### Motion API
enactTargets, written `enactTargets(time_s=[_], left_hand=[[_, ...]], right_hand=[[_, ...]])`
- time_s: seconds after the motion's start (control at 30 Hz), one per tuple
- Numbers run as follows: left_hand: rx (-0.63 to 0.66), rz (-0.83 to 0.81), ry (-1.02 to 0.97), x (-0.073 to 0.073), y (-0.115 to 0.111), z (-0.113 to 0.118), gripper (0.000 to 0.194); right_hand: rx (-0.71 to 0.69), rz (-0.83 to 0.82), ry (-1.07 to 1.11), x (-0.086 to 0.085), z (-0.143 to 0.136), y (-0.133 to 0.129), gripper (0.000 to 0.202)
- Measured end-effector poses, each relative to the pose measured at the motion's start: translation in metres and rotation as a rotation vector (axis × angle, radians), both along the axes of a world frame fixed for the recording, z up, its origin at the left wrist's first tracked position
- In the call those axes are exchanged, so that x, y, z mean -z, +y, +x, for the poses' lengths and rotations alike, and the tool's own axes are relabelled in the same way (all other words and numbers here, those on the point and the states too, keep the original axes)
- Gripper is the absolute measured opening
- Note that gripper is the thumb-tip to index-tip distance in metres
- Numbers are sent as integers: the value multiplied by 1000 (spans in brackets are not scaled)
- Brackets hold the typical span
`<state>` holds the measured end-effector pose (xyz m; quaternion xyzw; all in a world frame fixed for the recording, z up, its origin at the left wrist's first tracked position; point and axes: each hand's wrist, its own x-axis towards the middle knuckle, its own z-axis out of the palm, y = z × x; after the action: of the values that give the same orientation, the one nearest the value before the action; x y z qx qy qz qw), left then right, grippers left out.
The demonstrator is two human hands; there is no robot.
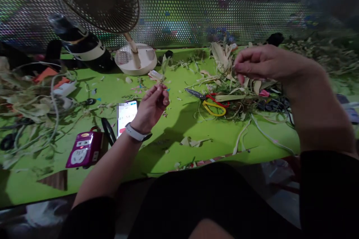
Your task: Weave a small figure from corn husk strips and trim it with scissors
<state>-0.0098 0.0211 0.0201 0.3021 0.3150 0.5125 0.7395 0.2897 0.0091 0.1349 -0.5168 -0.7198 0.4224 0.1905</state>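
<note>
My left hand, with a pale watch on its wrist, is closed in a pinch on a small dried plant piece that sticks up past the fingertips. My right hand is raised at the right, fingers curled and thumb pressed in. Whether anything sits between its fingertips I cannot make out. Just beyond it stand pale dried husk leaves. Below and left of that hand, scissors with yellow and red handles lie partly under a heap of dried stalks.
A fan and a dark bottle stand at the back left. Near my left forearm lie a lit phone and a purple power socket. Dried leaves and cords pile up at the left. A perforated metal panel closes off the back.
</note>
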Motion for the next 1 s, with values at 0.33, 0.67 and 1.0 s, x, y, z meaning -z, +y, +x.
enactTargets(time_s=[0.33, 0.67, 1.0], left_hand=[[486, 78, -41, -6, -21, 51, 10], [161, -156, -25, 8, -15, -31, 7], [276, -194, -22, 22, -17, -31, 6]], right_hand=[[-66, 207, -15, 7, -63, -6, 16], [297, 447, -575, 85, 31, 23, 19], [320, 640, -1045, 102, 8, 9, 18]])
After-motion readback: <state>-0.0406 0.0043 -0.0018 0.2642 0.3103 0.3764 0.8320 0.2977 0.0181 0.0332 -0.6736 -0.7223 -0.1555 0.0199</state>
